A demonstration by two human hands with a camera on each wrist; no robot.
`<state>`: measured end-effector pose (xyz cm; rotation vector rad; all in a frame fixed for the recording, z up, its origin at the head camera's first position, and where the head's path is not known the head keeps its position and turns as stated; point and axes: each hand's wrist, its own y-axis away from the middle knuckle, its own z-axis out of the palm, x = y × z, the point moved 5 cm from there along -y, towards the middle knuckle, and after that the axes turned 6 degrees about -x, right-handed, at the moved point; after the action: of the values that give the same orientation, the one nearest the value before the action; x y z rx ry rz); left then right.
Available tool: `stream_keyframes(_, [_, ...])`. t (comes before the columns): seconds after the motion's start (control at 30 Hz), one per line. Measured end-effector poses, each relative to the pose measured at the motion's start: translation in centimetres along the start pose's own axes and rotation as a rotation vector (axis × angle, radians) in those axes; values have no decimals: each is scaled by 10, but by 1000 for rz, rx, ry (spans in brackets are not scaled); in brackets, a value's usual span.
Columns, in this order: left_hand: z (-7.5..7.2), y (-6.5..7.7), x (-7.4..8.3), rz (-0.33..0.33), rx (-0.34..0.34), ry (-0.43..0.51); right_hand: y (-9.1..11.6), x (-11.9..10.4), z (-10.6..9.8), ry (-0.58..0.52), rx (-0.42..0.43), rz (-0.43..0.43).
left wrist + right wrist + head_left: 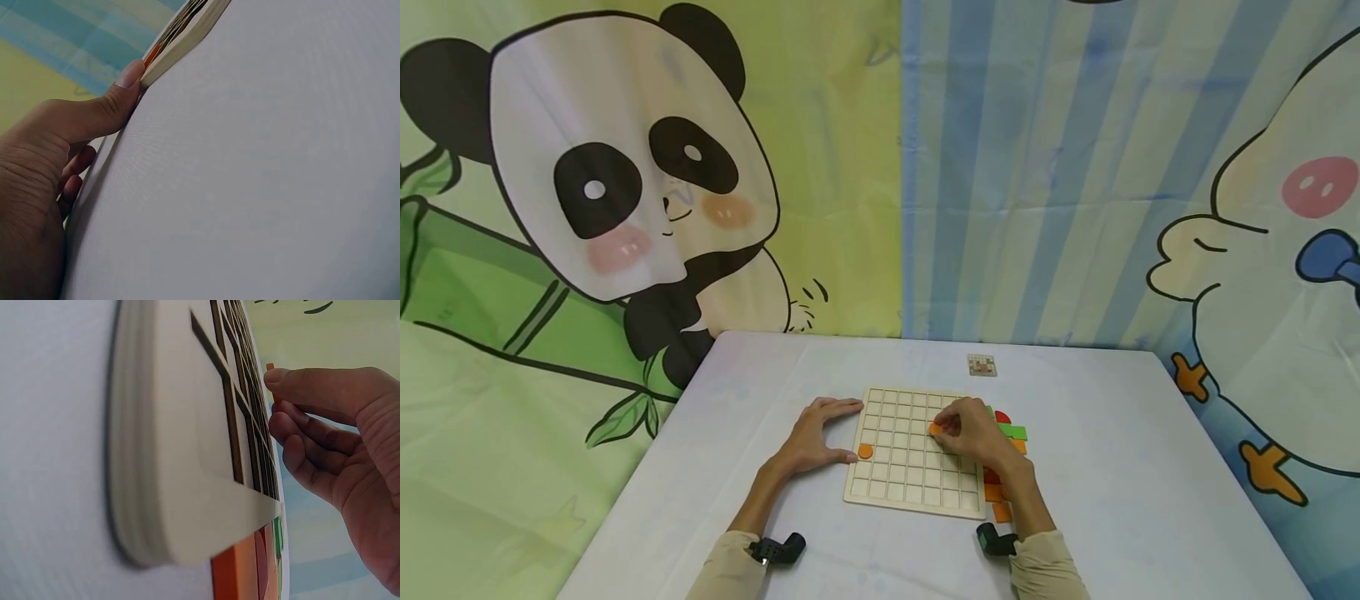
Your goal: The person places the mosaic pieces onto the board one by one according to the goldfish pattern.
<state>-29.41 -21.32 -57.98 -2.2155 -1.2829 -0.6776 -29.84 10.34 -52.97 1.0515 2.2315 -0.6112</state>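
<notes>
A pale wooden grid board lies flat on the white table. My left hand rests at its left side, thumb and fingers spread wide. In the left wrist view the thumb touches the board's edge. On a cell near that thumb lies an orange disc. Over the right-middle cells, my right hand pinches a thin orange piece between thumb and fingers. The right wrist view shows the orange piece edge-on, close over the board, its outline partly covered by the fingertips.
Several flat pieces lie along the board's right side, among them a green piece, a red piece and an orange piece, partly behind the right forearm. A small patterned card lies near the back edge. Printed curtains hang behind the table.
</notes>
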Motion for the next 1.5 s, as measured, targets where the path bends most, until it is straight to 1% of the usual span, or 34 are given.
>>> stream_keyframes(0.47, [0,2,-1,-9,-1,3,-6,-5,9,-12,-7,-26])
stream_keyframes(0.7, [0,2,-1,9,14,7,-9,-8,13,-8,0,-49])
stream_keyframes(0.9, [1,3,0,6,17,12,-12,-12,16,-9,-15,-43])
stream_keyframes(1.1, [1,2,0,9,16,18,-15,-18,19,-10,-12,-61])
stream_keyframes(1.23, [1,2,-1,9,15,17,-17,-22,20,12,5,-47])
stream_keyframes(1.33, [0,1,-1,8,16,13,-20,-23,21,16,0,-35])
stream_keyframes(1.5, [0,1,0,14,16,15,-24,-25,24,17,0,-57])
